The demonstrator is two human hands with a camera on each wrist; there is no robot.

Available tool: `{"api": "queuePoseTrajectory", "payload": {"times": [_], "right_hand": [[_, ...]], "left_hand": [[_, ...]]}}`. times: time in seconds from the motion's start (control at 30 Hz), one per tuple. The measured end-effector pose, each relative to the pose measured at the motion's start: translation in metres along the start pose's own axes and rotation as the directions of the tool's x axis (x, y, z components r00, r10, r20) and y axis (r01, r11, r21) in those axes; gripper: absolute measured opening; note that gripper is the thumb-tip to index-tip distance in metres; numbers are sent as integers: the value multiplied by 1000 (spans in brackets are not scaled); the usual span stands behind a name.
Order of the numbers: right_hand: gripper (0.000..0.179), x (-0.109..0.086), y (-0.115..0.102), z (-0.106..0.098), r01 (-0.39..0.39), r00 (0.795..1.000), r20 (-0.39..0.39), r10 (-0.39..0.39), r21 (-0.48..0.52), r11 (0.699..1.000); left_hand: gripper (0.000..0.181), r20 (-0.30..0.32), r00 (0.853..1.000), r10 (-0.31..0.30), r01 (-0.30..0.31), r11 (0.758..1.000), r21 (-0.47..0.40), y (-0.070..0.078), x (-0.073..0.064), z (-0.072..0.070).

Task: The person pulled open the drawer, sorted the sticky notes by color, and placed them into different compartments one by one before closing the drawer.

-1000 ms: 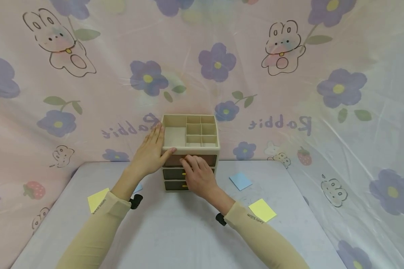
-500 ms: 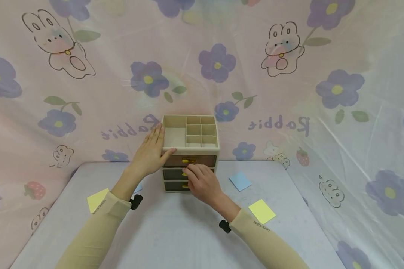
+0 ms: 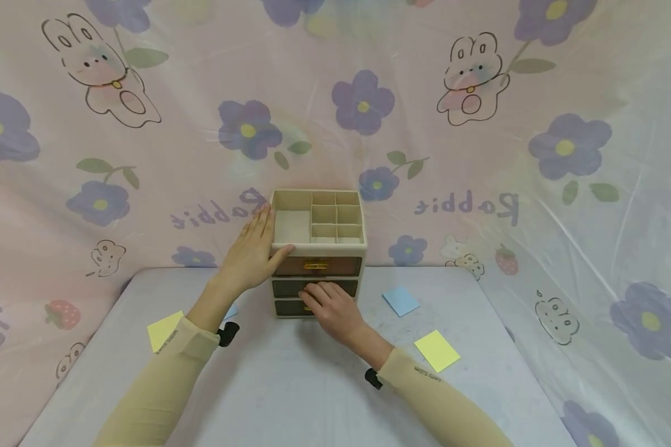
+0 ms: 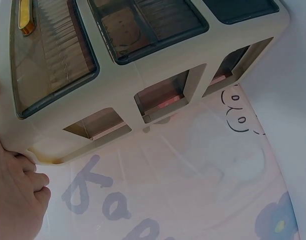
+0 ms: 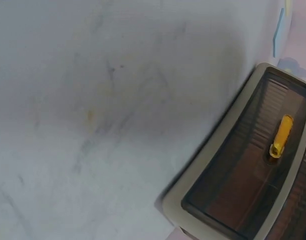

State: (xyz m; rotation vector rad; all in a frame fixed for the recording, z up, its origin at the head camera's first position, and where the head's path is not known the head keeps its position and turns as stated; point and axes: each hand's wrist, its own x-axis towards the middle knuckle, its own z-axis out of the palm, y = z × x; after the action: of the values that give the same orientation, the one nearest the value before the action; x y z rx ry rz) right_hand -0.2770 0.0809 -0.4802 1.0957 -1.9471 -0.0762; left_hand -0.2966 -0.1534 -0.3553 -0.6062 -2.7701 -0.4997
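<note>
A cream desktop drawer organizer [image 3: 319,249] with three dark see-through drawers stands at the back of the table. My left hand [image 3: 250,251] rests along its left side, fingers straight, thumb over the front top edge; the left wrist view shows this hand [image 4: 18,200] at the organizer's side. My right hand [image 3: 335,310] has curled fingers at the handle of the middle drawer [image 3: 284,288], covering that handle. The top drawer's gold handle [image 3: 315,266] is uncovered. In the right wrist view the bottom drawer's handle [image 5: 282,136] shows, but no hand. All three drawers sit flush.
Yellow paper squares lie left [image 3: 164,329] and right on the white table [image 3: 291,385]. A blue square [image 3: 401,301] lies right of the organizer; another is partly hidden behind my left wrist. Open compartments [image 3: 335,214] top the organizer. A printed curtain [image 3: 313,74] hangs behind.
My right hand has moved down from the top drawer's handle to the middle drawer's, uncovering the top one. My left hand stays on the organizer's side.
</note>
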Motion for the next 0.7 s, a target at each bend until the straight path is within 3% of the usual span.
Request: {"api": "queuePoseTrajectory", "payload": {"times": [0.37,0.7], "right_hand": [[16,-1,-2,8,-11,999,38,12,-16,1000],[21,-1,-2,13,-63,995,71,66,-44,997]], "left_hand": [[96,3,1000,-9,9,1000,9,-1,0,1],[95,-1,1000,-4,4,1000,14,-1,-1,1]]}}
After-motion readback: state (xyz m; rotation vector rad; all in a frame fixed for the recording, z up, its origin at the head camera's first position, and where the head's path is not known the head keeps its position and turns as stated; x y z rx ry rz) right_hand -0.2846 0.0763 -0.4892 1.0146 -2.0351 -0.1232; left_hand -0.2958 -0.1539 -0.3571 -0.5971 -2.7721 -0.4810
